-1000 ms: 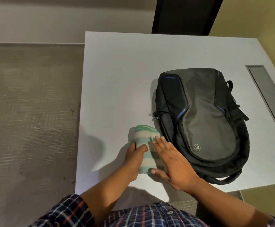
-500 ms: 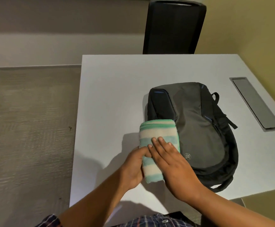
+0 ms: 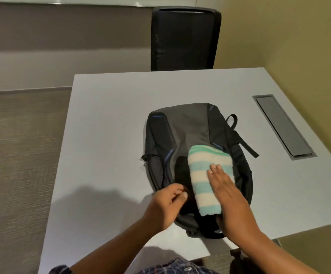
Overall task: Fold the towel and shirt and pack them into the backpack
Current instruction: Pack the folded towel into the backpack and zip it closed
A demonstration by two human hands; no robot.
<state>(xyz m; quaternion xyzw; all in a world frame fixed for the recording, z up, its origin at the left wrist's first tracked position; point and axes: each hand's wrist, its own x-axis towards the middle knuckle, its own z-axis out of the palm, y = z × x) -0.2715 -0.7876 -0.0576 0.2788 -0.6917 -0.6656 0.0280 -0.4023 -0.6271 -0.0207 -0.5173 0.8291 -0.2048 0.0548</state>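
A dark grey backpack (image 3: pixel 180 127) lies flat on the white table (image 3: pixel 105 119), top end away from me. A folded towel (image 3: pixel 202 175) with green and cream stripes is on top of the backpack's front, tilted a little to the left. My right hand (image 3: pixel 227 196) holds the towel, fingers laid straight along its top and thumb tucked under its near end. My left hand (image 3: pixel 166 206) hovers at the backpack's near left edge, fingers curled; I see nothing between them. A dark patch to the left of the towel may be shadow or an opening.
A black chair (image 3: pixel 184 38) stands behind the table's far edge. A grey cable hatch (image 3: pixel 283 125) is set into the table on the right. Carpet (image 3: pixel 18 155) runs along the table's left side. The backpack's straps (image 3: pixel 241 139) trail to the right.
The towel went from the table beside the backpack up onto the backpack's front. My left hand let go of it and curled; my right hand moved with it.
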